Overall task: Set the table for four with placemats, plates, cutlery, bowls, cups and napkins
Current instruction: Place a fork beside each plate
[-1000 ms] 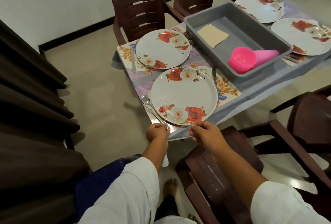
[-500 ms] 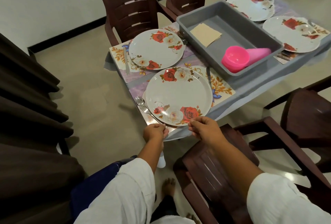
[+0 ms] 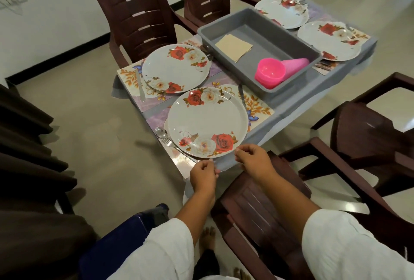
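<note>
**Nearest setting held at its placemat edge**

We saw that the nearest plate (image 3: pixel 207 122) was round and white, printed with red and cream roses at its far and near rims. It lay on a placemat (image 3: pixel 257 109) of orange leaves over pale purple, at the near corner of the grey-clothed worktop (image 3: pixel 291 105). A spoon (image 3: pixel 161 133) and a fork (image 3: pixel 171 145) lay side by side just left of the plate, and a knife (image 3: pixel 241 97) lay just beside its far right rim. A second plate (image 3: pixel 175 68) of the same print sat on its own mat to the left. A third plate (image 3: pixel 282 11) and a fourth plate (image 3: pixel 329 41) sat at the far end. Between these stood a grey tub (image 3: pixel 291 84) holding a tan napkin (image 3: pixel 234 46), pink bowls (image 3: pixel 270 72) and pink cups (image 3: pixel 295 64) lying on their side.

The plate covered most of the placemat, and the fork's handle ran under the rim. We could not count the nested bowls or cups, and the cutlery by the far plates was too blurred to name.

Our left hand (image 3: pixel 203 173) had its fingers curled, pinching the placemat's near edge. Our right hand (image 3: pixel 253 161) pinched the same edge just beside the plate's rim, though its fingertips covered the exact contact. Both forearms reached forward from white sleeves (image 3: pixel 349 248), the right one above a brown chair (image 3: pixel 246 201).
</note>
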